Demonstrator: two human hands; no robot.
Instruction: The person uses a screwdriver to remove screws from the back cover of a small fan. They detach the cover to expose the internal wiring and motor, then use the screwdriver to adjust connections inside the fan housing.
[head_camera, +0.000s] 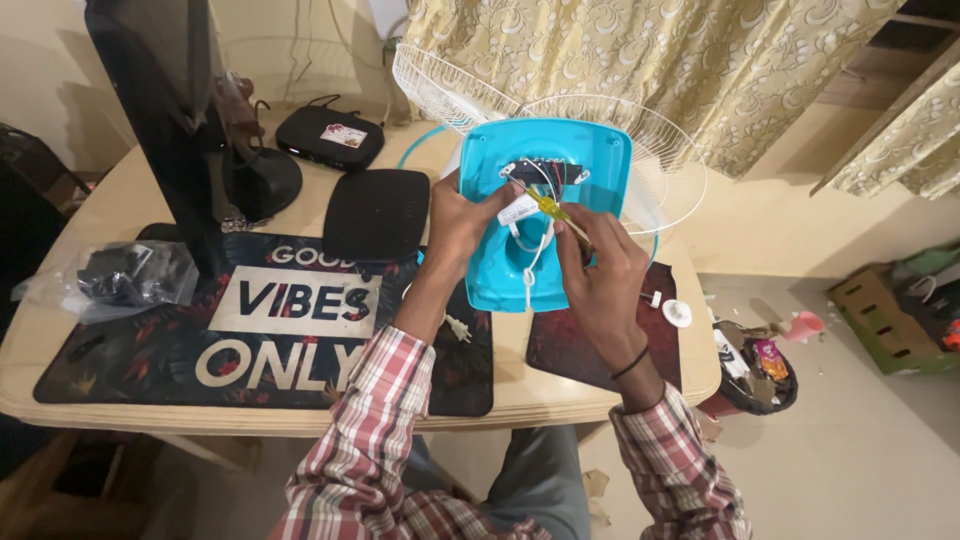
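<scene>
**Screwdriver at the fan base**

The left hand (462, 222) gripped the blue fan base (590, 165) propped on the tabletop (120, 205). The right hand (600, 265) pinched a yellow screwdriver (553, 210), tip at the wires (535, 250). A white grille (660, 150) lay behind.

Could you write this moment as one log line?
left hand: steadies turquoise fan base | right hand: holds yellow screwdriver at wiring | white fan grille behind

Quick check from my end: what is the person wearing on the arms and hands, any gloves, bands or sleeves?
Both hands are bare, no gloves. The left hand and right hand come out of long plaid sleeves in red, white and grey checks, pushed up the forearms: left sleeve, right sleeve. A thin black band circles the right wrist. No rings or watch show.
</scene>
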